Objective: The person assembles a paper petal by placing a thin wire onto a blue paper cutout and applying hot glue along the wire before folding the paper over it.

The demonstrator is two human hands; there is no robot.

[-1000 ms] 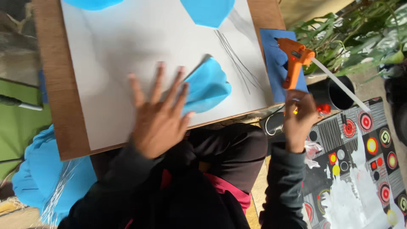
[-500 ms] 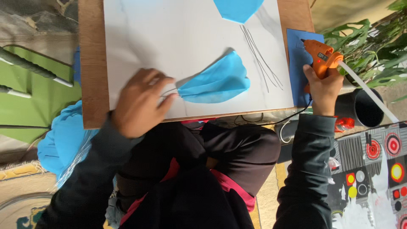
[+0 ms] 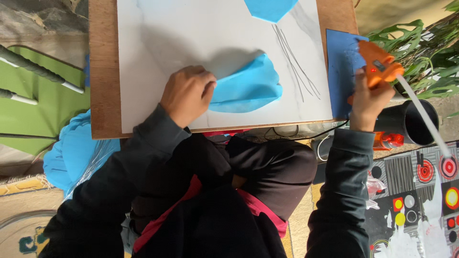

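Note:
My left hand (image 3: 187, 93) rests on a white sheet (image 3: 191, 43) lying on a wooden board (image 3: 103, 71), its fingers pinching the left edge of a light blue petal-shaped piece (image 3: 248, 86). My right hand (image 3: 368, 102) grips an orange glue gun (image 3: 377, 67) with a white glue stick (image 3: 423, 117) sticking out behind it, held over a dark blue sheet (image 3: 342, 67) at the board's right edge. Another light blue piece (image 3: 270, 8) lies at the top of the sheet. Pencil lines (image 3: 294, 62) run between the two pieces.
A black cup (image 3: 411, 122) stands right of the board, with green plant leaves (image 3: 425, 43) behind it. A patterned mat (image 3: 420, 191) lies at lower right. Blue material in clear plastic (image 3: 71, 153) sits at lower left, a green mat (image 3: 43, 105) further left.
My left hand went from lying flat with spread fingers to pinching the blue piece's edge. My right hand raised the glue gun up beside the board. The view shifted.

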